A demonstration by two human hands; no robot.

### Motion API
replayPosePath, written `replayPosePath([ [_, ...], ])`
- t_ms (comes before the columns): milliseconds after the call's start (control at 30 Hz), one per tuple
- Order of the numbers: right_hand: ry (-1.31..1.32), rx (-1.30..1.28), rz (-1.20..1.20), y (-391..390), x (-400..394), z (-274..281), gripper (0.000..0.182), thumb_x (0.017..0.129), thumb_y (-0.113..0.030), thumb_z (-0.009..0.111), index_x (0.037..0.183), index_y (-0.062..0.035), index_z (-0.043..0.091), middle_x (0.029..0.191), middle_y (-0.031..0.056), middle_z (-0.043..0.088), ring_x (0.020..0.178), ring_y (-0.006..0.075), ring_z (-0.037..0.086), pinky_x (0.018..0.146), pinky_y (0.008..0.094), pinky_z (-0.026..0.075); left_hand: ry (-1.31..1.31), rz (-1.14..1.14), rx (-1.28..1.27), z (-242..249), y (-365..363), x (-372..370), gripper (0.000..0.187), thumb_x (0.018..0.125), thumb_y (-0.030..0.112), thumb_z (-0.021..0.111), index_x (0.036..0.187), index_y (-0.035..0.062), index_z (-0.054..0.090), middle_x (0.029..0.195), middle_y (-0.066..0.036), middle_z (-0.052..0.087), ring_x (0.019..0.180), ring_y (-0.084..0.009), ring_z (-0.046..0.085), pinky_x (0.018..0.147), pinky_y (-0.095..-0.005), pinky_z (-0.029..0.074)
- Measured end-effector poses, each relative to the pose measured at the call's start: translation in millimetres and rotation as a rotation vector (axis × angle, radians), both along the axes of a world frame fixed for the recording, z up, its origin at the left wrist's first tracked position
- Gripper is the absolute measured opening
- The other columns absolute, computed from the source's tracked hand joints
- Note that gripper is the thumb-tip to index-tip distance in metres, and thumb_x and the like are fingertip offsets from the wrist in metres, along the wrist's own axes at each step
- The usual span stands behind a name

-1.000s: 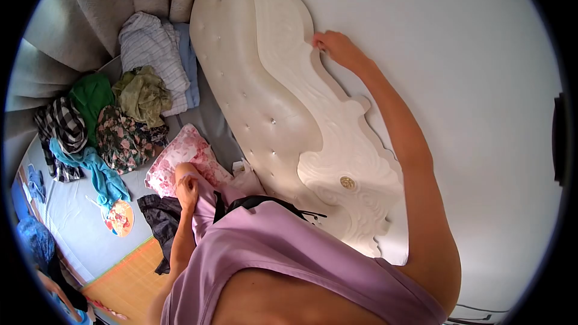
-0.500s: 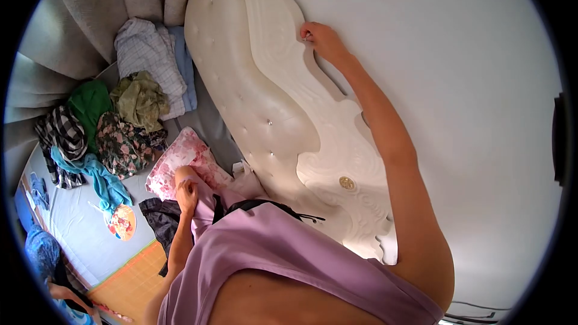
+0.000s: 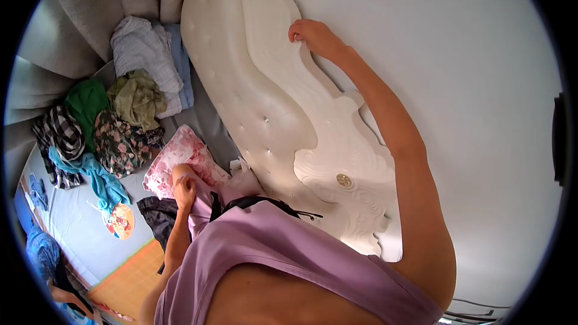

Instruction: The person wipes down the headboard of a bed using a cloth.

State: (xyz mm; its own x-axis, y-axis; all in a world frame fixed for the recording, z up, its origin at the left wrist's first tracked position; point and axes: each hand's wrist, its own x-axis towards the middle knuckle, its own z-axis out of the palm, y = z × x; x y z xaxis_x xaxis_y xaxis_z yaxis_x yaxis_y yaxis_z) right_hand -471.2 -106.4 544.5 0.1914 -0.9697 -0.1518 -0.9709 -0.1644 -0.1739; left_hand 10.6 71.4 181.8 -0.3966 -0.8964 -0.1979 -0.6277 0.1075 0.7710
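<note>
My right hand (image 3: 315,37) is at the top edge of the cream carved headboard (image 3: 271,54), its fingers curled over the rim. A small whitish bit shows between the fingertips, too small to name. On my bent knee lies my left hand (image 3: 185,192), its fingers curled in; what they hold, if anything, is hidden. Under that knee is a pink floral pillow (image 3: 195,161). Lavender clothing (image 3: 259,235) covers my body, with a black strap (image 3: 256,202) across my lap.
Folded shirts (image 3: 144,54), a green cloth (image 3: 87,105), a floral cloth (image 3: 120,141) and a turquoise cloth (image 3: 102,180) are heaped on the bed. A round printed fan (image 3: 120,221) lies nearby. Another person's arm (image 3: 69,296) shows at lower left. Grey curtains (image 3: 78,18) hang behind.
My right hand has slid slightly left along the headboard's edge, its fingers now more over the front. The left hand stays on the knee.
</note>
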Motion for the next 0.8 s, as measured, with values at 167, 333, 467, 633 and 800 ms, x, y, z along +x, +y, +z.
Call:
replayPosePath([
  [167, -0.131, 0.231, -0.290, 1, -15, 26, 0.012, 0.086, 0.007, 0.050, 0.089, -0.0016, 0.059, 0.084, 0.0115, 0.063, 0.078, 0.0231, 0.058, 0.071, 0.0317, 0.047, 0.055, 0.065, 0.080, 8, 4, -1, 0.013, 0.081, 0.010, 0.057, 0.081, 0.0038, 0.069, 0.080, -0.017, 0.064, 0.076, -0.0338, 0.060, 0.070, -0.0408, 0.048],
  [333, -0.118, -0.186, -0.341, 6, -7, -7, 0.011, 0.085, 0.008, 0.052, 0.090, 0.0001, 0.059, 0.084, 0.0117, 0.064, 0.075, 0.0209, 0.059, 0.068, 0.0326, 0.047, 0.045, 0.040, 0.071, 8, -1, -4, 0.013, 0.079, 0.009, 0.058, 0.083, 0.0039, 0.069, 0.079, -0.015, 0.065, 0.076, -0.0328, 0.061, 0.072, -0.0395, 0.049],
  [467, -0.205, -0.224, -0.402, 2, -11, -26, 0.012, 0.083, 0.008, 0.055, 0.089, -0.0007, 0.060, 0.083, 0.0110, 0.064, 0.074, 0.0224, 0.058, 0.068, 0.0332, 0.047, 0.044, 0.045, 0.089, 6, 2, -1, 0.013, 0.079, 0.011, 0.059, 0.084, 0.0047, 0.069, 0.076, -0.015, 0.063, 0.075, -0.0320, 0.061, 0.072, -0.0397, 0.049],
  [633, -0.143, -0.094, -0.155, -1, -10, -16, 0.010, 0.081, 0.007, 0.056, 0.085, -0.0022, 0.058, 0.079, 0.0091, 0.062, 0.070, 0.0218, 0.055, 0.067, 0.0334, 0.045, 0.050, 0.016, 0.085, 1, -1, 0, 0.013, 0.080, 0.013, 0.059, 0.083, 0.0052, 0.069, 0.074, -0.015, 0.062, 0.075, -0.0313, 0.061, 0.071, -0.0389, 0.049],
  [800, -0.125, 0.130, -0.136, -3, -8, 11, 0.008, 0.083, 0.005, 0.053, 0.084, -0.0024, 0.056, 0.079, 0.0096, 0.060, 0.072, 0.0206, 0.053, 0.068, 0.0333, 0.045, 0.029, 0.034, 0.109, 9, 0, -3, 0.014, 0.080, 0.014, 0.058, 0.084, 0.0044, 0.068, 0.078, -0.015, 0.063, 0.075, -0.0316, 0.061, 0.071, -0.0385, 0.048],
])
